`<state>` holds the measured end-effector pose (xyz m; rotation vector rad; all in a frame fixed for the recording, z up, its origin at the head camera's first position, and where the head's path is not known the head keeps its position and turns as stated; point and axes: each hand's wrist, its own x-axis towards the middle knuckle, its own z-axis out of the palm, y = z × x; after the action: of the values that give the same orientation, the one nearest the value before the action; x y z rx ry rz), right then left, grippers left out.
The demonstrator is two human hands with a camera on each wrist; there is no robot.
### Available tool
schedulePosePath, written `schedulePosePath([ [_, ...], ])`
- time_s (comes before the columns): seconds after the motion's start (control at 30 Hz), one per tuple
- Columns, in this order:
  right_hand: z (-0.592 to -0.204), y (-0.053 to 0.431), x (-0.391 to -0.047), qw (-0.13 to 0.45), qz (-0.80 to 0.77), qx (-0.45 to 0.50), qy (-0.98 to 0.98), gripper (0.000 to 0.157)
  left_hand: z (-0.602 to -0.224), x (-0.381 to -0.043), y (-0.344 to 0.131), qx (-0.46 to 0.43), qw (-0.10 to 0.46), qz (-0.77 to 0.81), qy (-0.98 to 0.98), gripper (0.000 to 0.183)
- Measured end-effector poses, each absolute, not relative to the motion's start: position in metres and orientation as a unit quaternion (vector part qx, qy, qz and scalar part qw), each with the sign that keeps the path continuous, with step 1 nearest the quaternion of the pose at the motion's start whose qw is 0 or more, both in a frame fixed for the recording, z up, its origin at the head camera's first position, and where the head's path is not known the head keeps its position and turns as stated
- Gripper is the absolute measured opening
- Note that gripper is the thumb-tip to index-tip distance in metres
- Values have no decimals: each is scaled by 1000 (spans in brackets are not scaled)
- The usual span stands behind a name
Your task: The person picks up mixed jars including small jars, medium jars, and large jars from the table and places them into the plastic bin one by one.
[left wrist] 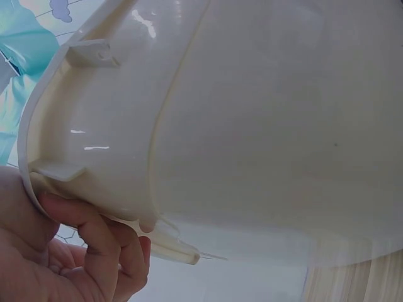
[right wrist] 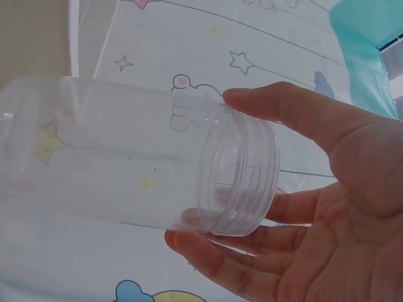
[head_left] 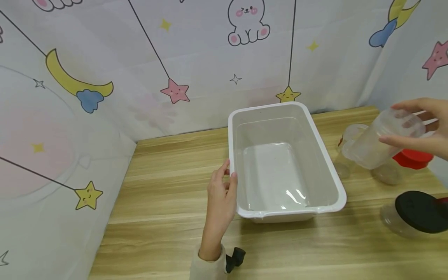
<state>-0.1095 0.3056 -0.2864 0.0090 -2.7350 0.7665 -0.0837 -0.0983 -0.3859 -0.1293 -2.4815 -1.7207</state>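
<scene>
My left hand grips the left rim of a white rectangular plastic basin. Seen from the left wrist, its fingers curl under that rim next to the basin's outer wall. Nothing lies inside the basin. To its right, my right hand holds a clear plastic jar tilted above the table. The right wrist view shows thumb and fingers around the threaded neck of the jar, which has no lid on.
Behind the held jar stands another clear jar. A red-lidded jar and a black-lidded jar are on the wooden table at right. A patterned cloth hangs along the table's back and left edges.
</scene>
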Motion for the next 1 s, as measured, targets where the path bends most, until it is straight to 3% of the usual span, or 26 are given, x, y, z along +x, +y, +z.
schedulePosePath([
  [1.0,-247,299,-142,128,269,21,-954,70,-385,-84,-97,-41,66,-551,-831,46],
])
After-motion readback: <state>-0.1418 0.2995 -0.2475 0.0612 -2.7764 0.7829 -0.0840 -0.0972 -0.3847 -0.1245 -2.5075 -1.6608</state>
